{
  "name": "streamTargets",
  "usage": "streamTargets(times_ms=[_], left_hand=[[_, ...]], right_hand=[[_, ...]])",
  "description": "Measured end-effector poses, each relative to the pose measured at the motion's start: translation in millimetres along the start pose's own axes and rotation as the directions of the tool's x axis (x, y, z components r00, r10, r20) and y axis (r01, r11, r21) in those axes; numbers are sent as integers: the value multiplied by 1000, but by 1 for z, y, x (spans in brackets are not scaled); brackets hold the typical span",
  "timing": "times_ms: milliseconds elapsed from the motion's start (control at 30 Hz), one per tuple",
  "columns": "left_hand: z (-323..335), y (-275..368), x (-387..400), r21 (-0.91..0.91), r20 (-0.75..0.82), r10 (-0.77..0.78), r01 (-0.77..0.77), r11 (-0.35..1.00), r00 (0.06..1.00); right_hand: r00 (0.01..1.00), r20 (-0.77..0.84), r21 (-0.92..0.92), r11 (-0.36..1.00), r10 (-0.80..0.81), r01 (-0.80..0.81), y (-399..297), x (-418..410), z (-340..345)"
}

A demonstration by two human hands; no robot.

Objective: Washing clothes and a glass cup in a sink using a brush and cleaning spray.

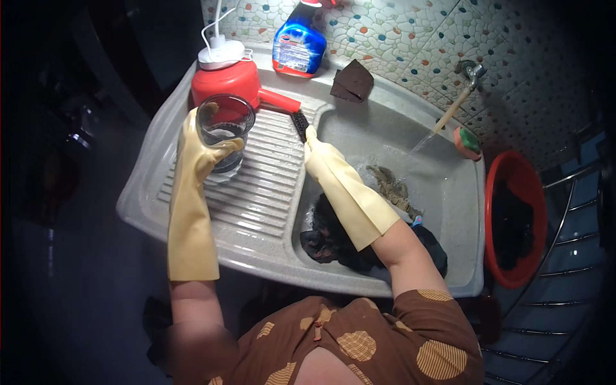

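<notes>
Both my hands wear cream rubber gloves. My left hand [199, 151] grips a clear glass tumbler [231, 161], with its mouth tilted towards me, over the ribbed washboard [260, 192] of a grey laundry sink. In my right hand [320, 151] is a black brush [300, 124], held near the ridge between washboard and basin. Its far end lies close to the handle of a red plastic dipper [224, 82]. Below my right forearm, dark wet cloth [332, 236] and a grey-beige cloth [392, 187] lie in the basin, partly hidden by the arm.
Water runs from a wall tap [474, 74] through a tan tube. A blue spray bottle [298, 48] and a brown block [352, 82] stand along the back rim. A green-and-pink sponge [467, 143] sits at right, beside a red basin [491, 211] holding dark cloth. A white corded device [221, 53] rests on the dipper.
</notes>
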State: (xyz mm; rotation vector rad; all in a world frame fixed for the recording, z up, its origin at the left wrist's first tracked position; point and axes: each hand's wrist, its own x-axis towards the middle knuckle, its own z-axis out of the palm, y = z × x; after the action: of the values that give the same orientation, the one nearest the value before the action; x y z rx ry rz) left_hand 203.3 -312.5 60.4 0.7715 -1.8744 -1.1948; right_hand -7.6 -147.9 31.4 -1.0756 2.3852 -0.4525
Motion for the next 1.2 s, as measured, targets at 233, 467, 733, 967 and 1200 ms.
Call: streamTargets(times_ms=[233,467,733,967,1200], left_hand=[[-13,-19,1,-87,-68,11,-17,996,998],[-52,19,-21,229,-171,157,-115,966,973],[-104,125,-60,715,-91,34,42,698,995],[-118,105,-49,950,54,20,-58,308,998],[-159,59,-59,958,265,192,-281,59,945]], right_hand=[[969,13,-90,964,-248,248,38,-89,20],[980,124,-234,955,-158,184,76,-168,-39],[989,-76,185,976,129,-113,161,-158,-47],[985,-166,199,980,54,-20,171,-155,-43],[975,-189,178,972,-120,154,165,-160,-42]])
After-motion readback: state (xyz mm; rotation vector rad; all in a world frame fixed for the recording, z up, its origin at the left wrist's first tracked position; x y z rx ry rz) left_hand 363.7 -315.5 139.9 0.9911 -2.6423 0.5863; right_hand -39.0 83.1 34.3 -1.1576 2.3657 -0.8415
